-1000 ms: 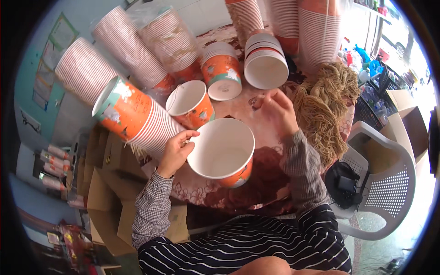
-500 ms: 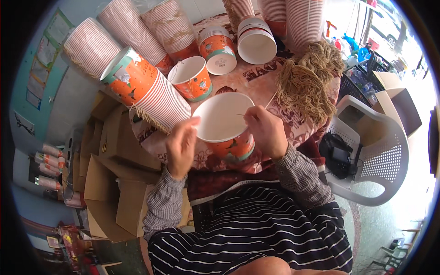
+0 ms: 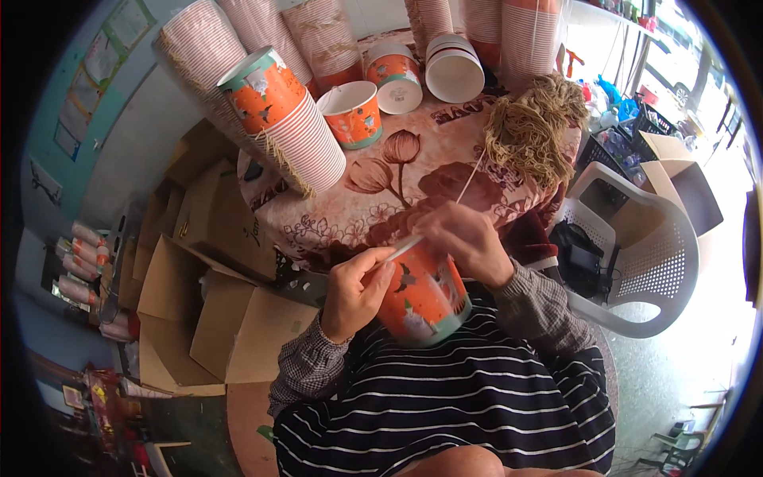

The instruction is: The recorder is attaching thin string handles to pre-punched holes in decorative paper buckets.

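Observation:
An orange paper bucket (image 3: 421,298) with a green base band and printed figures is tilted over my lap, its white rim edge toward the table. My left hand (image 3: 358,290) pinches the rim on the left side. My right hand (image 3: 473,242) is closed at the rim's right part, its fingers somewhat blurred. A thin pale cord (image 3: 474,176) runs taut from a tangled heap of beige cords (image 3: 536,131) down to my right hand. The exact grip of the right fingertips and the bucket's inside are hidden.
A leaning stack of buckets (image 3: 298,131) stands left on the flower-patterned cloth (image 3: 373,187). Single buckets (image 3: 354,119) and wrapped stacks (image 3: 322,40) line the back. Cardboard boxes (image 3: 179,318) lie on the left floor; a grey plastic chair (image 3: 660,246) stands right.
The bucket has come off the table edge toward my lap and tipped, so its outer side now shows. My left hand has taken hold of the rim. The view has shifted slightly.

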### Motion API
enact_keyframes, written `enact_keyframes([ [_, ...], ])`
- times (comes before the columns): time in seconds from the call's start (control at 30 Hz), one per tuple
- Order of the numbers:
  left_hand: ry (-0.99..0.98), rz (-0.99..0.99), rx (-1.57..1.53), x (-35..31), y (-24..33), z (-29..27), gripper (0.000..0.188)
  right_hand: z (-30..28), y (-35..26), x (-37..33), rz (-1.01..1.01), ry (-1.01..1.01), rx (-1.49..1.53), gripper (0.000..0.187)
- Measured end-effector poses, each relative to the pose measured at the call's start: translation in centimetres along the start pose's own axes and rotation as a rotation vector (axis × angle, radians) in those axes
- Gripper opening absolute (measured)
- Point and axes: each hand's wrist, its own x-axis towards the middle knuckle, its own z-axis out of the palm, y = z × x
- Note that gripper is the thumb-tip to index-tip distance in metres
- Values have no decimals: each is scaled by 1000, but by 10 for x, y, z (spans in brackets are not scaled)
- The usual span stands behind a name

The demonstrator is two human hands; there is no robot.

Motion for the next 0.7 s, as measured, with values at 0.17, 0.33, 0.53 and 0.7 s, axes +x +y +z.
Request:
enact_keyframes([
  [0.17,-17,-73,-45,-28,-9,11,17,7,0,-46,143,-123,33,11],
  [0.33,59,-87,-18,-33,-5,17,15,16,-4,-56,-112,-86,-341,13],
  [0.53,71,-30,56,-36,6,18,16,26,-7,-61,-82,-56,-332,11],
  [0.7,70,-10,93,-37,8,20,17,27,-10,-62,-85,-49,-363,13],
])
